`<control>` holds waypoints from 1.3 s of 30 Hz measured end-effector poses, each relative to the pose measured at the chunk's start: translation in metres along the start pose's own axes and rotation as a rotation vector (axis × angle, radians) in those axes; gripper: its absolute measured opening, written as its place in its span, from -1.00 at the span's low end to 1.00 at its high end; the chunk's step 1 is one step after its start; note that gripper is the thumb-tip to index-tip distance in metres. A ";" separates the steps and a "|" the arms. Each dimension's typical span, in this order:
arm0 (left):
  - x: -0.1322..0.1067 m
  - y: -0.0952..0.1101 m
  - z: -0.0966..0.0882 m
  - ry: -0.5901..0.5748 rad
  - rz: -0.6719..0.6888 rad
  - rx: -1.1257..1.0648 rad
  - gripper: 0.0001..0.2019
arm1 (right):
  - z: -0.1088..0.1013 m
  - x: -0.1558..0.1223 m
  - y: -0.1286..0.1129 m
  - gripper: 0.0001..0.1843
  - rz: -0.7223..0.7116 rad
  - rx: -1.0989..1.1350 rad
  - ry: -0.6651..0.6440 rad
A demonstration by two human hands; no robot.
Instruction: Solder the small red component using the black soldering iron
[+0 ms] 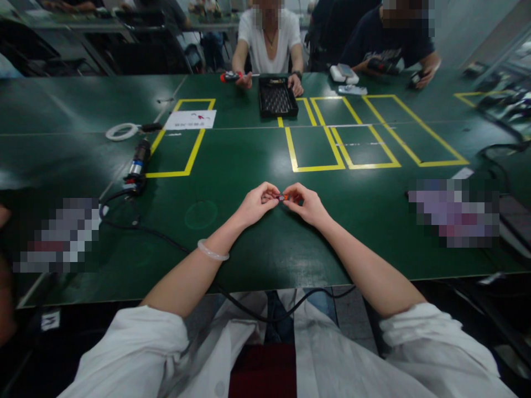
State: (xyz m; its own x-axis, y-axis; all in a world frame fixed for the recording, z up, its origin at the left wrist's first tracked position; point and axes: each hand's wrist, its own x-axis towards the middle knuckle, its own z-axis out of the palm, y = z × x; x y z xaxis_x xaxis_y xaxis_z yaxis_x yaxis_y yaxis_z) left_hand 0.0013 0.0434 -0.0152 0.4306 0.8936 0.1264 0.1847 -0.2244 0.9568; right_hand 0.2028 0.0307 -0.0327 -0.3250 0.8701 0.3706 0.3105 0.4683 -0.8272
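Note:
Between my two hands, just above the green table (265, 243), is a small orange and dark piece (284, 197), too small to make out its kind. My left hand (262, 202) pinches its left end with thumb and fingertips. On the other side, my right hand (305, 203) grips the right end the same way. The fingertips of both hands nearly meet and cover most of the piece. A pale bangle (213, 251) circles my left wrist.
A power screwdriver (139, 163) with a dark cable (166, 237) lies on the left. Yellow tape outlines (317, 167) mark the table. Across it, a person (269, 38) holds a red-and-black screwdriver (232, 77) beside a black tray (279, 113). Another person (385, 44) sits at the back right.

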 end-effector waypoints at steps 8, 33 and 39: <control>0.001 -0.002 0.002 0.001 -0.040 -0.039 -0.78 | 0.000 -0.001 -0.003 -0.86 -0.029 -0.081 -0.037; 0.006 -0.001 -0.023 0.133 0.027 0.072 -0.67 | 0.000 0.000 0.009 -0.83 0.074 0.016 -0.038; 0.005 -0.003 -0.100 0.206 -0.014 0.555 -0.63 | 0.000 0.000 0.011 -0.80 0.108 0.067 -0.063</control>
State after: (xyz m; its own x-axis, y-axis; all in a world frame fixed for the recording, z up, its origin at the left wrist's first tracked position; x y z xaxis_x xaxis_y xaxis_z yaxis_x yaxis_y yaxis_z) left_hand -0.0854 0.0872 0.0083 0.2543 0.9426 0.2164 0.6475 -0.3321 0.6859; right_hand 0.2058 0.0362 -0.0421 -0.3485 0.9028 0.2521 0.2869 0.3588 -0.8882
